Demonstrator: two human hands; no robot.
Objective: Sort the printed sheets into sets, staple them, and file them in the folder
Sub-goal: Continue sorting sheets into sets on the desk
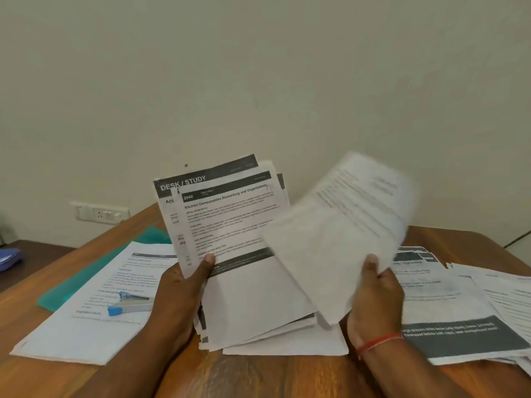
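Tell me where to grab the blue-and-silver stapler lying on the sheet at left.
Take the stapler across its long silver body, mid-length, coming from above with thumb and fingers on its two long sides. It lies flat on a printed sheet, and the left hand crowds its right end.

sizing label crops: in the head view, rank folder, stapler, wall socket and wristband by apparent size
1. folder
2. wall socket and stapler: look alike, socket farther, not ranked
3. wristband
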